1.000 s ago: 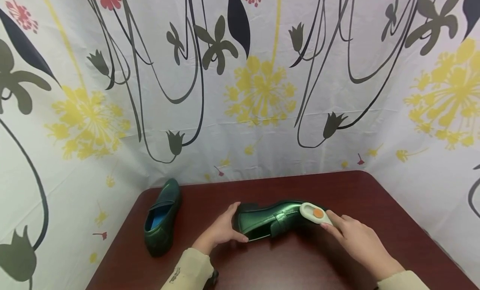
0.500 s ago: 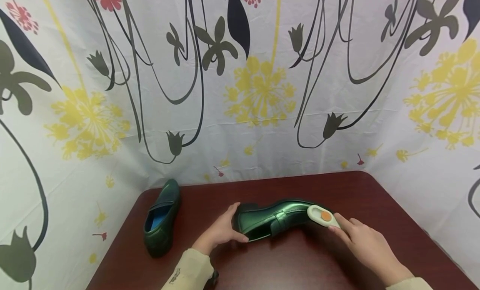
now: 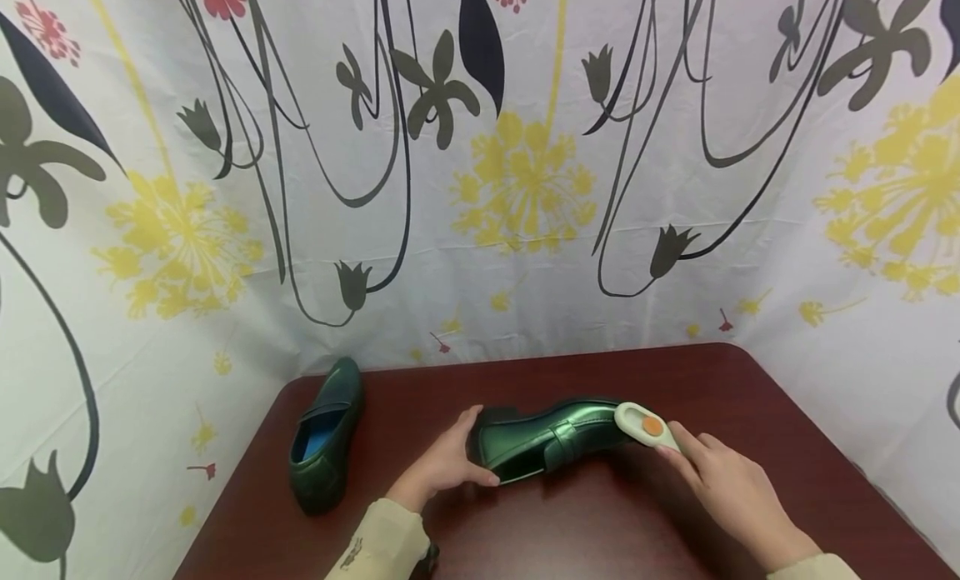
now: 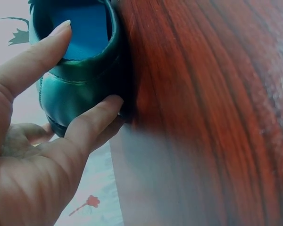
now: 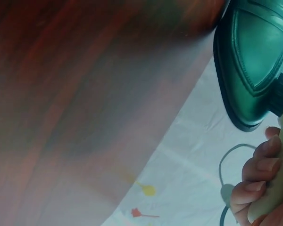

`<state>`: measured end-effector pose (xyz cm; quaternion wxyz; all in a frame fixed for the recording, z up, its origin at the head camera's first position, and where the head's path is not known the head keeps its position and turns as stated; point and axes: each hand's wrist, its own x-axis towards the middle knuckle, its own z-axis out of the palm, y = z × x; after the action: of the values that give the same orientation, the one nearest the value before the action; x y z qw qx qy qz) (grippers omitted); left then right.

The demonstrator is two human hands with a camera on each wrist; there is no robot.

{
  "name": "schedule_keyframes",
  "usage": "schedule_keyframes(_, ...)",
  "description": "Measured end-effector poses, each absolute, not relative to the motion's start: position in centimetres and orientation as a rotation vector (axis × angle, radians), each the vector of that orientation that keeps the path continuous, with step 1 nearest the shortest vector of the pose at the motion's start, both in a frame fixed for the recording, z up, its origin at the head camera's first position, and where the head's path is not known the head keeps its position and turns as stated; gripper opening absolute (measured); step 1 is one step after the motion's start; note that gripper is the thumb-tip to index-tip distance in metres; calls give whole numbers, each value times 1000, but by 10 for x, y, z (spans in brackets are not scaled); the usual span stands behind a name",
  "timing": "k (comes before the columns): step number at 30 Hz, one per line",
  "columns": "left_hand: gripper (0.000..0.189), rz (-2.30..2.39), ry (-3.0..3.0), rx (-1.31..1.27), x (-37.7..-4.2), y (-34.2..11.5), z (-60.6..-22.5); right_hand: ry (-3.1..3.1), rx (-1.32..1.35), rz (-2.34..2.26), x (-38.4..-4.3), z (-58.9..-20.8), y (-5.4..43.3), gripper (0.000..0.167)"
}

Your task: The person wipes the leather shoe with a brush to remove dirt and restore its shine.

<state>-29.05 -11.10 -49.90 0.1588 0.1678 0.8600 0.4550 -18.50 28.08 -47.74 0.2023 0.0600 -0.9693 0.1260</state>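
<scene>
We read the main relation along the green shoe (image 3: 517, 437): it is tipped so that its opening faces us, its long axis running from the heel to a toe that points almost to 3 o'clock. The left hand (image 3: 448, 457) is nearer the heel, the right hand (image 3: 731, 476) nearer the toe. From the right fingers the toe lies toward 10 o'clock, and the pale brush (image 3: 651, 427) bridges that gap, its dark bristles (image 5: 279, 98) seeming to meet the toe's edge in the right wrist view.

We see the left thumb and fingers spread moderately, holding the heel between them, the thumb over the opening and the fingertips behind. The right fingers are curled around the brush handle, with little space left inside the grip. The green shoe is over the middle of the brown table (image 3: 562, 522); we cannot tell how much of its weight rests there.

We count two hands, one brush and two shoes: the held one, and a second shoe (image 3: 330, 463) standing upright near 9 o'clock from the left hand, toe toward 12 or 1 o'clock. Behind hangs patterned cloth (image 3: 450, 313).
</scene>
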Motion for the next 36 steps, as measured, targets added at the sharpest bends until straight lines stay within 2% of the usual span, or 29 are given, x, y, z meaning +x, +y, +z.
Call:
schedule_keyframes(22, 117, 1269, 2490, 505, -291, -112, -499, -2797, 302, 373, -219, -459, 207, 56)
schedule_keyframes(36, 117, 1275, 2498, 485, -290, -111, -500, -2720, 448, 175, -228, -455, 181, 40)
